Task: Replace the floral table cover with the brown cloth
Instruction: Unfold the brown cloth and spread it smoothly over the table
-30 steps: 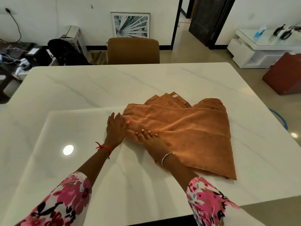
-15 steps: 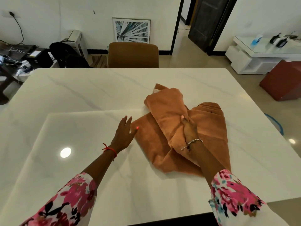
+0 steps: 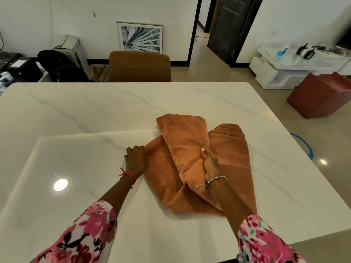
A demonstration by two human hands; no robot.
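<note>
Pink floral sleeves (both arms), red string left, silver bracelet right.

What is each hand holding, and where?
Both hold the brown cloth: left hand grips its left edge, right hand pinches the folded top layer's edge.

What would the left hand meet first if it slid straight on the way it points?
Likely the folded-over flap of the brown cloth: the left hand points away and slightly right, toward it. The angle is unclear; passing left, it meets only bare table.
</note>
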